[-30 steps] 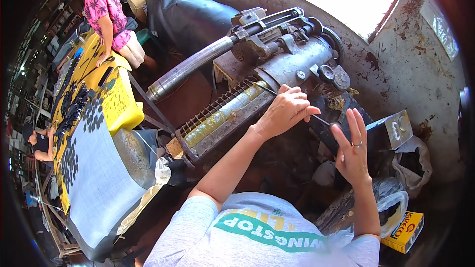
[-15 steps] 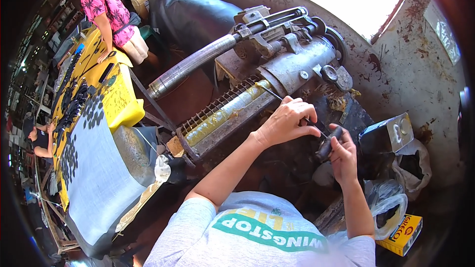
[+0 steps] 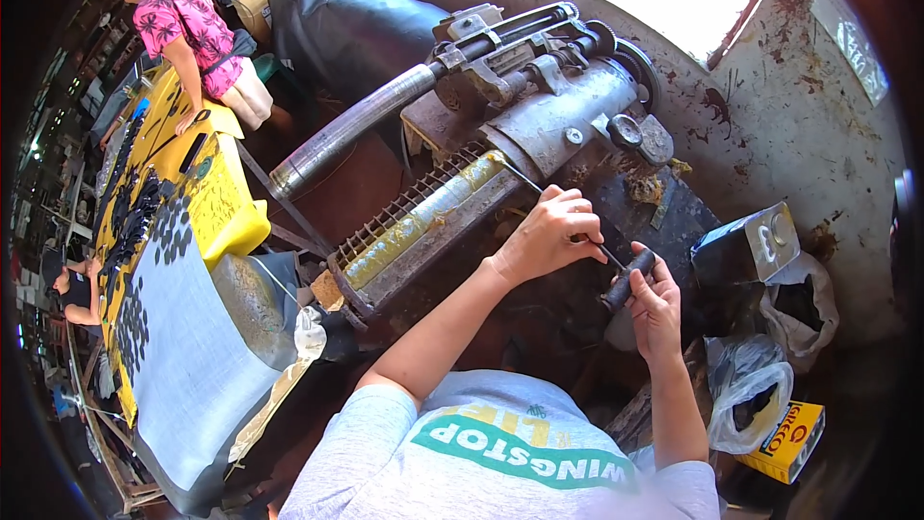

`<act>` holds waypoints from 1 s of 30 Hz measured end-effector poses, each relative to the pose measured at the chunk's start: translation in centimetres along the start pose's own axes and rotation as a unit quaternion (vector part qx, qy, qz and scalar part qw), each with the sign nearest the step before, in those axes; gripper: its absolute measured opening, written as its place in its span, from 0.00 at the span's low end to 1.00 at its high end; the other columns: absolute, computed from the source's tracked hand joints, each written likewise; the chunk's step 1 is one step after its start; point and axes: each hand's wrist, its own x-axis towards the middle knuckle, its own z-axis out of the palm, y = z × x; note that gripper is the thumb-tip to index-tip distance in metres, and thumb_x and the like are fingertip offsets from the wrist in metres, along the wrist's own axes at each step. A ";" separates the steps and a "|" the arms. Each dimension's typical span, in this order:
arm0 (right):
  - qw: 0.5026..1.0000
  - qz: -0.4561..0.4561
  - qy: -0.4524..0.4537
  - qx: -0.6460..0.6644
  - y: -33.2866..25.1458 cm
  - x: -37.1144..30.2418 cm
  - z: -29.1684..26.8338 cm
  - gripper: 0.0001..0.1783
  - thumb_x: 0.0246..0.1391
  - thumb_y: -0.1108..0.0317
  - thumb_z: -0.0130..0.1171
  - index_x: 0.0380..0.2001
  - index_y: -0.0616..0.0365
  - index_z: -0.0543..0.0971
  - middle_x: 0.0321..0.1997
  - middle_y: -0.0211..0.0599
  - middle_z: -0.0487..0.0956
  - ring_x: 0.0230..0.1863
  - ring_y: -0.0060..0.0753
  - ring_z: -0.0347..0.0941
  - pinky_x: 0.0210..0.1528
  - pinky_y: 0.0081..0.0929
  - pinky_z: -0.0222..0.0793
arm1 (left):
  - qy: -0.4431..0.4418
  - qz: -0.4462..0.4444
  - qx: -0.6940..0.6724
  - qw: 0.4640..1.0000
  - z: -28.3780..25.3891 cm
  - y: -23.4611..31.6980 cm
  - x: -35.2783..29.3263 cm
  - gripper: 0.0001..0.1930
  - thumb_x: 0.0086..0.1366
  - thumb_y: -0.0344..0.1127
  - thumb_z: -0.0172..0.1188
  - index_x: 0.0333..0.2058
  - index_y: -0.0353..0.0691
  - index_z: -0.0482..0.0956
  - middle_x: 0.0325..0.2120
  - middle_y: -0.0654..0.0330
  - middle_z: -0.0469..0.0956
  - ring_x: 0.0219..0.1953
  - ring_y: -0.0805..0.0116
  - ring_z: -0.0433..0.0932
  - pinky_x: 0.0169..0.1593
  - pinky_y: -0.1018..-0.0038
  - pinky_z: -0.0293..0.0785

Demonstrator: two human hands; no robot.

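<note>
Machine [image 3: 539,125] on bench, grille [image 3: 423,217] at front. L hand [image 3: 549,231] fingers pinched on file [image 3: 568,217] blade, near grille end. R hand [image 3: 654,303] closed round file's dark handle [image 3: 628,279], just beside L.

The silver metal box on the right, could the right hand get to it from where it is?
Probably yes. The silver metal box sits just right of the right hand with nothing between them, but that hand is gripping the tool's dark handle and would have to let go first.
</note>
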 end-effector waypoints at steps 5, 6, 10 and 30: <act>0.954 -0.045 0.054 -0.292 0.4 -0.4 -0.5 0.28 0.64 0.69 0.54 0.65 0.59 0.61 0.43 0.33 0.73 0.42 0.25 0.73 0.46 0.21 0.71 | 0.014 -0.009 -0.006 1.000 0.2 -0.5 -0.3 0.11 0.46 0.42 0.73 0.22 0.46 0.80 0.21 0.69 0.75 0.29 0.71 0.74 0.42 0.72 0.62; 0.854 -0.224 0.046 -0.468 0.8 0.1 -0.7 0.27 0.64 0.74 0.50 0.65 0.57 0.62 0.52 0.39 0.71 0.48 0.29 0.69 0.48 0.21 0.67 | 0.016 -0.011 -0.004 1.000 0.3 -0.5 -0.3 0.11 0.46 0.42 0.73 0.22 0.46 0.80 0.21 0.69 0.75 0.29 0.71 0.74 0.42 0.72 0.62; 0.900 -0.233 0.104 -0.353 0.0 -0.8 -0.5 0.34 0.54 0.87 0.47 0.65 0.57 0.61 0.69 0.44 0.56 0.61 0.43 0.63 0.60 0.35 0.62 | 0.006 0.001 0.023 1.000 0.5 -0.5 -0.1 0.12 0.50 0.46 0.70 0.22 0.47 0.79 0.19 0.67 0.76 0.27 0.70 0.75 0.41 0.71 0.63; 0.996 0.078 -0.032 0.042 0.8 1.2 -0.7 0.22 0.67 0.58 0.47 0.56 0.64 0.68 0.25 0.33 0.77 0.21 0.26 0.77 0.25 0.25 0.78 | -0.077 -0.049 0.035 0.995 -0.8 0.8 -0.8 0.14 0.53 0.47 0.67 0.26 0.44 0.75 0.25 0.64 0.73 0.35 0.65 0.74 0.47 0.68 0.63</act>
